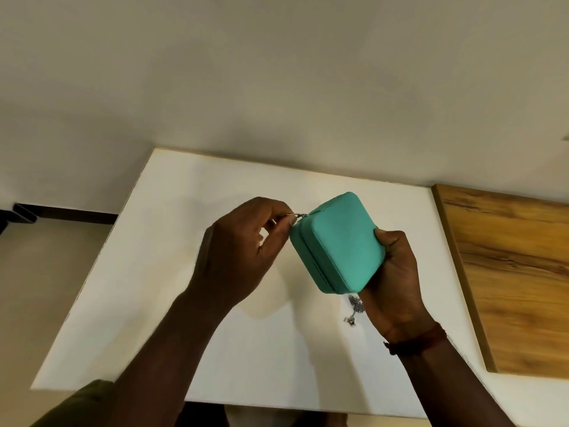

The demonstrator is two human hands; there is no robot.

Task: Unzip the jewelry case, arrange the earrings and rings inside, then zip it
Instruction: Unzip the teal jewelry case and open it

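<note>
Starting at the near left, we see an olive sleeve peeking in at the bottom edge. Up from it, the left hand is raised above the white tabletop. Its thumb and forefinger are pinched on the small metal zipper pull, and the other fingers curl in behind.

Just right of that pinch is the teal jewelry case, held off the tabletop and tilted. Its broad lid face is turned toward us, and the zip line runs along the side nearest the left hand. The case looks closed, with the pull at its upper corner.

On the far side of the case, the right hand grips it from below, with the thumb tip pressed on the lid's edge and the fingers wrapped underneath, out of our sight. Just left of that hand's heel, a small silvery cluster of jewelry lies on the tabletop. It may be earrings, but it's too blurred for us to say. A reddish thread band circles the right wrist. Beyond the right hand, a wood-grain board lies at the tabletop's side.
</note>
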